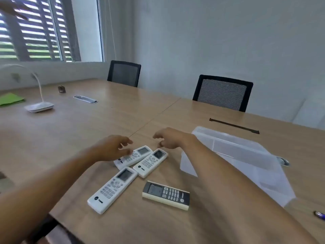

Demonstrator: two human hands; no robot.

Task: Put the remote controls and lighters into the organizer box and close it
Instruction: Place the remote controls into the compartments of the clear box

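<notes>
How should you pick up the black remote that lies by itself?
Take the black remote across its two long edges, near the middle, coming straight down from above. It lies flat on the table, face up, apart from the white remotes, so both long sides look free for a grip. The right hand seems the handier one, being on that side.

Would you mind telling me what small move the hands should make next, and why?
Probably lower both hands and grip: the left hand hovers open over the far white remote, the right hand open by the neighbouring white remote. All four remotes lie on the table, outside the clear organizer box.
</notes>
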